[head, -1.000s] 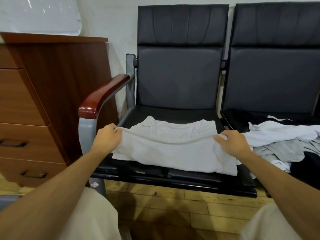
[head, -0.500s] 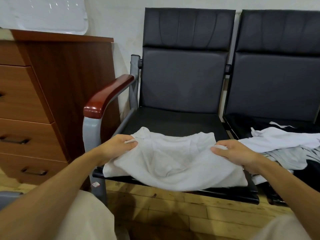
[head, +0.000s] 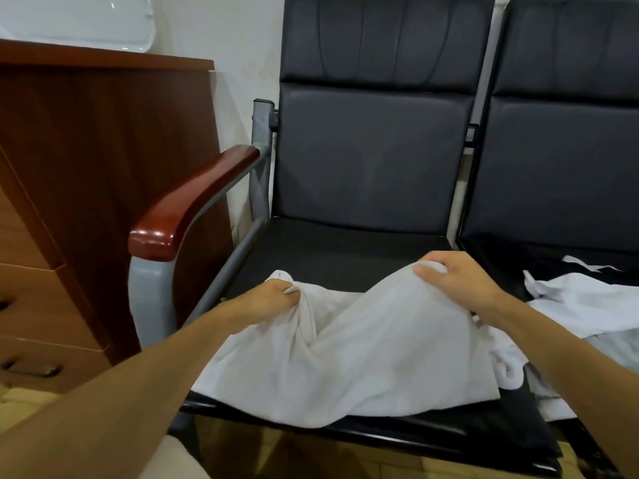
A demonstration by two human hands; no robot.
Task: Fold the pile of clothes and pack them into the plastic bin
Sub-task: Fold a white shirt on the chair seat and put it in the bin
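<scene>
Cloth of the white shirt [head: 345,368] is looking soft, thin and light. It is sagging and wrinkling between the two holds, so it is not going to keep any shape by itself. It is lying in the lower middle of the frame on the black seat [head: 328,250], with its near edge hanging a little over the front.

The left hand [head: 273,302] is pinching a bunched corner at the far left of the shirt, with the fingers curled round the fabric. The right hand [head: 460,281] is gripping the far right corner in the same way and holding it a little higher. In my judgement these two corners are the good places to take it. Pulling them apart is likely going to flatten the crease in the middle, while a hold in the centre is only going to gather it more.

A pile [head: 587,299] of other clothes, white and grey, is lying on the next chair [head: 560,167] at the right edge of the frame, just beside the shirt. No bin is showing clearly. A pale translucent thing [head: 76,22] is standing on the cabinet [head: 103,150] in the upper left, but I cannot tell whether it is the bin, or what is in it.
</scene>
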